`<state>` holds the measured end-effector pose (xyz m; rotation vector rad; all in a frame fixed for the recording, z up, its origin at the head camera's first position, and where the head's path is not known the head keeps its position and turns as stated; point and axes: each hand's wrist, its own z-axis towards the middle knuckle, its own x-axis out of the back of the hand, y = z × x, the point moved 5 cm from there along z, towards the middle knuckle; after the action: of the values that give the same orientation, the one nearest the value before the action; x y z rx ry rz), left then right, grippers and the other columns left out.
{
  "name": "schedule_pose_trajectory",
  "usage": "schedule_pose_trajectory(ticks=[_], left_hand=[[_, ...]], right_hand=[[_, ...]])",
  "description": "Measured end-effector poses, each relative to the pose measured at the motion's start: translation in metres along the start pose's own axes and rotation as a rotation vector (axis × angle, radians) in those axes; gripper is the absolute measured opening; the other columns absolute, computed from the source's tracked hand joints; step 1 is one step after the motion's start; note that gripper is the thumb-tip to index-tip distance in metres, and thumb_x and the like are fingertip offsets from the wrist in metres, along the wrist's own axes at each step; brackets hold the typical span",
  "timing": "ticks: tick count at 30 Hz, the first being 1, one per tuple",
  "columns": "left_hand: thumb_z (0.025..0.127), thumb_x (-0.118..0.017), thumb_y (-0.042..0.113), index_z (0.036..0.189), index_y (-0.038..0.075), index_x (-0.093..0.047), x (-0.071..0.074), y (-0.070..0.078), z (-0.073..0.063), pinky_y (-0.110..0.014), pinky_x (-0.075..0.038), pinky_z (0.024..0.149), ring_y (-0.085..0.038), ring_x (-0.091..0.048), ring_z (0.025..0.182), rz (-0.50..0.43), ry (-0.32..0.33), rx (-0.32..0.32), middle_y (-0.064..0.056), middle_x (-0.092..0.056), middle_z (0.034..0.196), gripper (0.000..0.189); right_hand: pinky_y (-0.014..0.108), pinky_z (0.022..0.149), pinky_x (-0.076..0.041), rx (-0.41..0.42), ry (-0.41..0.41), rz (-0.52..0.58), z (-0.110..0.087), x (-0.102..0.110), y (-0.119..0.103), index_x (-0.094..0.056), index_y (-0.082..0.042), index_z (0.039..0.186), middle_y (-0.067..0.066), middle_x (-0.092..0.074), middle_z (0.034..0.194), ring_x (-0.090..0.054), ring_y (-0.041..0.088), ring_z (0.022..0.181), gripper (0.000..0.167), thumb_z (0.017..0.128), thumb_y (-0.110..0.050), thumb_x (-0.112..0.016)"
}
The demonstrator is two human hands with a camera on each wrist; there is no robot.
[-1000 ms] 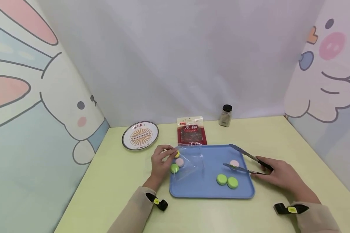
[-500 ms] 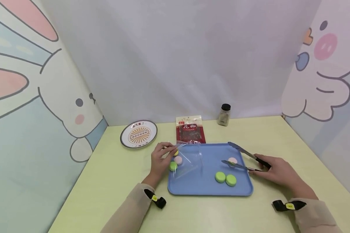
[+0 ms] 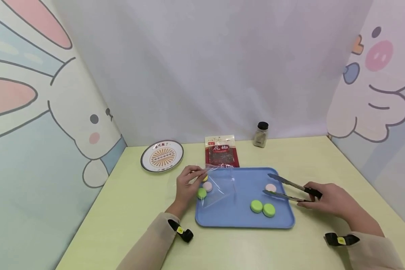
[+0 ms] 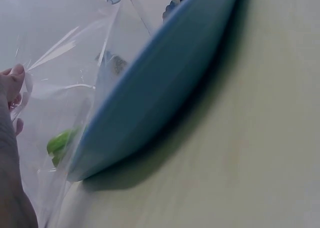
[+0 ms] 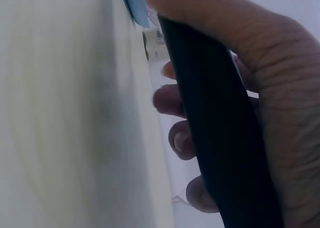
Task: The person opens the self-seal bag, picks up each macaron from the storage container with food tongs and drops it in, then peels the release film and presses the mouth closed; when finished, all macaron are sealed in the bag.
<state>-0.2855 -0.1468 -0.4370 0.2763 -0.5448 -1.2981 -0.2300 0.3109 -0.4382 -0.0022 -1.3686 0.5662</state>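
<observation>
My left hand point(image 3: 188, 187) pinches the edge of a clear plastic bag point(image 3: 227, 189) over the left part of a blue tray point(image 3: 236, 221). Behind or inside the film show a yellow macaron point(image 3: 205, 178), a pink macaron point(image 3: 207, 186) and a green macaron point(image 3: 201, 193). My right hand point(image 3: 330, 200) holds metal tongs point(image 3: 291, 183) by their black handles point(image 5: 215, 118). The tong arms are spread, with another pink macaron point(image 3: 270, 187) between them in the head view. Two green macarons point(image 3: 256, 206) lie side by side nearer me.
Behind the tray lies a red spice packet point(image 3: 221, 152). A patterned white plate point(image 3: 162, 156) is at the back left, and a small black-lidded jar point(image 3: 261, 134) stands at the back right. Printed walls surround the pale yellow table point(image 3: 138, 213).
My right hand and the tongs have shifted a little to the right, and the tong tips are slightly closer together. My left hand keeps its hold on the bag.
</observation>
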Motion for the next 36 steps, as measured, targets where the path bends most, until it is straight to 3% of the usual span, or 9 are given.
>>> schedule_pose_trajectory(ticks=[7,14,23,28,36], left_hand=[[0.084,-0.079,-0.001,0.101,0.001,-0.079,0.0,0.003,0.006,-0.028,-0.054,0.082,-0.024,-0.064,0.093,0.0,-0.004,0.02,-0.01,-0.068,0.098,0.017],[0.08,-0.08,-0.007,0.098,-0.004,-0.078,0.0,0.003,0.002,-0.025,-0.052,0.078,-0.028,-0.064,0.09,0.008,0.008,-0.013,-0.014,-0.068,0.096,0.018],[0.077,-0.079,-0.014,0.093,-0.009,-0.076,0.002,0.029,0.012,-0.028,-0.053,0.075,-0.033,-0.063,0.087,-0.012,0.008,-0.019,-0.019,-0.066,0.093,0.017],[0.076,-0.079,-0.014,0.093,-0.008,-0.076,0.003,0.032,0.01,-0.029,-0.055,0.076,-0.03,-0.064,0.086,0.011,-0.004,-0.037,-0.018,-0.066,0.093,0.019],[0.078,-0.079,-0.013,0.094,-0.007,-0.076,0.002,0.031,0.008,-0.029,-0.055,0.077,-0.029,-0.064,0.087,0.016,0.003,-0.017,-0.017,-0.067,0.093,0.018]], right_hand=[[0.024,0.048,-0.03,0.025,0.005,0.026,0.002,0.002,-0.003,-0.057,-0.034,0.089,-0.017,-0.046,0.061,-0.037,0.002,0.05,0.026,0.084,-0.047,-0.079],[0.023,0.048,-0.03,0.068,0.06,0.107,0.003,-0.001,-0.014,-0.056,-0.037,0.086,-0.018,-0.047,0.062,-0.039,0.001,0.051,0.026,0.084,-0.04,-0.082],[0.021,0.049,-0.033,0.142,0.065,0.169,0.006,-0.012,-0.026,-0.058,-0.038,0.088,-0.021,-0.05,0.066,-0.042,-0.001,0.054,0.026,0.084,-0.034,-0.083],[0.021,0.05,-0.034,0.171,0.046,0.186,0.004,-0.018,-0.034,-0.058,-0.038,0.09,-0.021,-0.051,0.068,-0.043,-0.002,0.056,0.026,0.084,-0.033,-0.083],[0.02,0.051,-0.037,0.246,0.098,0.237,0.016,-0.012,-0.045,-0.06,-0.037,0.093,-0.021,-0.054,0.071,-0.046,-0.001,0.058,0.028,0.085,-0.023,-0.083]])
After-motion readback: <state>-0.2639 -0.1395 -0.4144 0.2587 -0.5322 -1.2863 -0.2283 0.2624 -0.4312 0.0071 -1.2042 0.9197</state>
